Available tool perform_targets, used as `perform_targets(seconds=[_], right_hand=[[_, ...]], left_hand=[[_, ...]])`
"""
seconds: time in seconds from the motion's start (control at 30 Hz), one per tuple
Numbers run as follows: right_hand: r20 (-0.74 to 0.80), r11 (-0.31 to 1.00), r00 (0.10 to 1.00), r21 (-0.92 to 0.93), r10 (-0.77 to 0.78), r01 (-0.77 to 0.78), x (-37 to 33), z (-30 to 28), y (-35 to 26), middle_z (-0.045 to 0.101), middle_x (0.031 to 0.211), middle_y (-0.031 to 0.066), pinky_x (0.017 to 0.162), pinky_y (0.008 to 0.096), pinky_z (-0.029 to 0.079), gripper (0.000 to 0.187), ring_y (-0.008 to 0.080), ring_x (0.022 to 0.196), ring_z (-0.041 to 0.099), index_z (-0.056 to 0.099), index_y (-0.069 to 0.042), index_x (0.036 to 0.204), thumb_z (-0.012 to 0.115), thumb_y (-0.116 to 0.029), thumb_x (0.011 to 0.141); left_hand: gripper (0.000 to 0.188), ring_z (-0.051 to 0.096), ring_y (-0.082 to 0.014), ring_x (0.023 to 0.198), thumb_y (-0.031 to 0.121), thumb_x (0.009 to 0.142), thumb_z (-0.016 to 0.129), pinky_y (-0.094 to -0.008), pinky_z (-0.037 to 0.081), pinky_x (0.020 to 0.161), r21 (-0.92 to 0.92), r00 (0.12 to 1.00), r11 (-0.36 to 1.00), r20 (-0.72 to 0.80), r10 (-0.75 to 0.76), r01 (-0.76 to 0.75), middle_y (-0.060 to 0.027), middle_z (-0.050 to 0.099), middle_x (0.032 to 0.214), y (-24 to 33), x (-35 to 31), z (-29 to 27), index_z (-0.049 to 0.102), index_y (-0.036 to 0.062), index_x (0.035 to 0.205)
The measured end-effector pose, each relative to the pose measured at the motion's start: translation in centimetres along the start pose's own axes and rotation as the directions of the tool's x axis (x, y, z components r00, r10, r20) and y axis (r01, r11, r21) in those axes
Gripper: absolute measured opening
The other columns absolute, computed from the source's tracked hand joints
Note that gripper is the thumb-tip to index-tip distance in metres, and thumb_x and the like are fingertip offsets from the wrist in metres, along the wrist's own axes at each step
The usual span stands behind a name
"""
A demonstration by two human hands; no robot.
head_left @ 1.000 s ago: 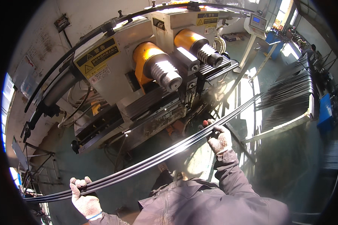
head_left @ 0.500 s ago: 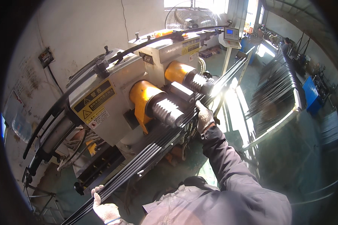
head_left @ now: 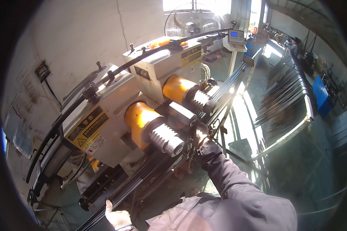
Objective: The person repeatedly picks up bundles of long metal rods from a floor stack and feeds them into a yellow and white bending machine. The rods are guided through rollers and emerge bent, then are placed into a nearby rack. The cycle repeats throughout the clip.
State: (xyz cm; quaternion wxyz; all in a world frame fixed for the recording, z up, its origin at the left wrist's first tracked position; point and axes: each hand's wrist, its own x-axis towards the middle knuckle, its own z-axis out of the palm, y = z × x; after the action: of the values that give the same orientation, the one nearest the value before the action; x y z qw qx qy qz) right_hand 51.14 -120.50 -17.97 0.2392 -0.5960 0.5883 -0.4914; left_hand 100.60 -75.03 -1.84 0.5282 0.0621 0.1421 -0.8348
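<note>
Long thin dark metal rods (head_left: pixel 138 178) run diagonally in a bundle from the lower left, passing under the ribbed metal end (head_left: pixel 166 141) of the near orange machine cylinder (head_left: pixel 141 120). At the lower left, my gloved left hand (head_left: pixel 118 219) is at the bundle, thumb pointing up and its other fingers mostly hidden. My gloved right hand (head_left: pixel 201 135) is closed at the rods farther along, just beside a hexagonal metal block (head_left: pixel 182 116). Its fingertips are hidden. Past that hand, the far rod ends (head_left: pixel 232 79) stretch toward an upright stand.
A second orange cylinder (head_left: pixel 180 87) projects from the machine housing (head_left: pixel 89 134). A control box with a small screen (head_left: pixel 235 36) stands at the back. On the right, a rack frame (head_left: pixel 281 138) bears many thin rods. A large fan (head_left: pixel 192 27) stands by the window.
The rods have moved down and in beneath the ribbed ends, where before they lay in front of them. My right hand has come down and slightly left with them. The whole view has shifted a little.
</note>
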Motion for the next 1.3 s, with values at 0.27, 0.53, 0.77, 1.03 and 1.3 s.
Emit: perform_targets(seconds=[0.27, 0.53, 0.77, 1.03, 1.3], right_hand=[[0.176, 0.395, 0.853, 0.828, 0.492, -0.398, -1.7, -2.9, -9.4, 0.073, 0.077, 0.0026, 0.061, 0.0359, 0.055, 0.035, 0.0193, 0.064, 0.072, 0.078, -0.005, 0.103, 0.069, -0.036, 0.115], [0.13, 0.597, 0.825, 0.63, 0.551, -0.498, -5.4, -6.5, -15.2, 0.068, 0.081, 0.0013, 0.069, 0.034, 0.046, 0.058, 0.0106, 0.077, 0.055, 0.081, 0.003, 0.103, 0.071, -0.053, 0.112], [-0.01, 0.763, 0.934, 0.58, 0.357, -0.285, -7.1, -7.8, -11.8, 0.066, 0.081, -0.001, 0.07, 0.0332, 0.047, 0.046, 0.0097, 0.078, 0.055, 0.079, 0.003, 0.103, 0.069, -0.04, 0.116], [0.231, 0.832, 0.96, 0.492, 0.158, -0.255, -12.3, -14.4, -8.2, 0.08, 0.116, 0.0091, 0.101, 0.0363, 0.055, 0.042, 0.0213, 0.105, 0.072, 0.077, 0.002, 0.13, 0.063, -0.035, 0.115], [0.325, 0.941, 0.94, 0.271, 0.108, -0.202, -18.6, -12.2, -2.3, 0.078, 0.093, 0.0071, 0.069, 0.0274, 0.048, 0.038, 0.0119, 0.075, 0.064, 0.08, 0.002, 0.112, 0.072, -0.035, 0.109]], left_hand=[[0.074, 0.029, -0.0087, 0.032, 0.059, 0.106, 0.075, -0.0287, 0.024, 0.035, -0.057, 0.949, 0.98, 0.267, -0.171, 0.192, 0.0104, 0.033, 0.042, 6.8, -3.9, -4.2, 0.036, 0.0273, 0.052], [0.041, 0.057, -0.0173, 0.059, 0.054, 0.104, 0.079, -0.0311, 0.045, 0.056, 0.246, 0.997, 0.968, -0.039, 0.063, -0.052, -0.0032, 0.069, 0.084, 3.4, -0.5, -1.9, 0.069, 0.0164, 0.092], [0.037, 0.078, -0.0246, 0.115, 0.034, 0.112, 0.074, -0.037, 0.062, 0.1, 0.551, 0.536, 0.557, -0.22, 0.815, -0.621, -0.0104, 0.081, 0.134, -1.1, 6.3, -1.7, 0.08, 0.0043, 0.132], [0.044, 0.059, -0.0171, 0.056, 0.047, 0.112, 0.073, -0.0309, 0.048, 0.054, 0.707, 0.163, 0.367, -0.341, 0.926, -0.604, -0.0041, 0.078, 0.092, -3.3, 4.8, -1.4, 0.082, 0.0041, 0.112], [0.039, 0.063, -0.0178, 0.065, 0.044, 0.111, 0.075, -0.0316, 0.052, 0.061, 0.33, 0.581, 0.644, -0.278, 0.765, -0.691, -0.0033, 0.074, 0.085, -6.1, 8.5, 0.3, 0.079, 0.0051, 0.109]])
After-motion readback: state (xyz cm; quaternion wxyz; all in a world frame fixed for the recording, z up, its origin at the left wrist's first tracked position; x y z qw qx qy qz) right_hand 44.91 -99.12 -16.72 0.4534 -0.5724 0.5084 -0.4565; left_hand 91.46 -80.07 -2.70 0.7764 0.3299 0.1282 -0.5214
